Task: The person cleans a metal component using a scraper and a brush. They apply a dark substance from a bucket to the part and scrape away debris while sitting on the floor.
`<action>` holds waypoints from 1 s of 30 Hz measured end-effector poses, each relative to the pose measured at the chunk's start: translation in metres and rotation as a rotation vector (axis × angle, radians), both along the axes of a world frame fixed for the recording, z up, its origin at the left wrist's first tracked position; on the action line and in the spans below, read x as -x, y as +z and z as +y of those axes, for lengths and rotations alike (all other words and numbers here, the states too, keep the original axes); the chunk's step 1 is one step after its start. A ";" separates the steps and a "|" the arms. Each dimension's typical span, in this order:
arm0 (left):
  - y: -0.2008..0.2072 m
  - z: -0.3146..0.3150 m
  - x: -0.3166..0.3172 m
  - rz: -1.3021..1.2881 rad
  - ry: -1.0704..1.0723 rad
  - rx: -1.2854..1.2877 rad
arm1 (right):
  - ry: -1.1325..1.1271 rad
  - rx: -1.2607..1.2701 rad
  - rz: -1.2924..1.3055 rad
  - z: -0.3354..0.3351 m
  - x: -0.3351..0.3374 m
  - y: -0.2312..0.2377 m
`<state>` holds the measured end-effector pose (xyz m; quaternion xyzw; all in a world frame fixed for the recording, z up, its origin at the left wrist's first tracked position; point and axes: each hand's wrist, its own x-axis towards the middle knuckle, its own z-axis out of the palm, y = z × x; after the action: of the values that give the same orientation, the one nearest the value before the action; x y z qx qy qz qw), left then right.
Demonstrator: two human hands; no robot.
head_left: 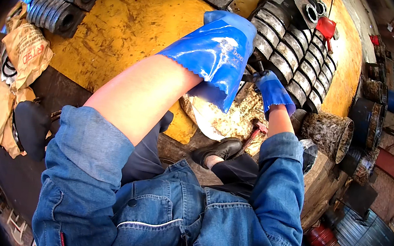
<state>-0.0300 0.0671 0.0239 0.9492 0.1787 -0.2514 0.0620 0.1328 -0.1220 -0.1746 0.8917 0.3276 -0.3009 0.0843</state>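
Observation:
My left hand (231,28) wears a loose blue rubber glove and reaches out over the yellow surface, beside rows of dark, grimy ribbed parts (281,55). Its fingers are hidden behind the glove's back and wide cuff. My right hand (272,88), in a matching glove, is closer to me and lower. Its darkened fingers curl round a small dark piece (259,67), too hidden to name, at the near edge of the ribbed rows. Below the right hand lies a hammer (256,129) with a red head, next to a stained, pale scrap-covered patch (236,110).
A yellow worktop (125,24) spreads ahead. More dark blocks with round holes (67,13) are stacked at far left. Brown paper sacks (26,52) sit at left. A crusted bucket (328,134) and dark drums (367,121) stand at right. A red-handled item (326,27) rests on the ribbed rows.

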 end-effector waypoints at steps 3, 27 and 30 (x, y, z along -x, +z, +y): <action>0.006 -0.011 -0.009 -0.025 -0.053 0.011 | -0.180 0.008 -0.010 -0.005 0.029 0.089; 0.001 -0.025 -0.021 0.043 -0.158 -0.028 | 0.036 -0.040 -0.245 -0.081 0.039 0.159; -0.008 -0.017 -0.001 -0.032 -0.271 -0.274 | -0.166 -0.159 -0.192 -0.137 -0.009 0.139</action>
<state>-0.0289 0.0502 0.0160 0.9680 0.0810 -0.2157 -0.0994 0.1422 -0.2594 -0.0361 0.9442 0.2660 -0.1933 0.0193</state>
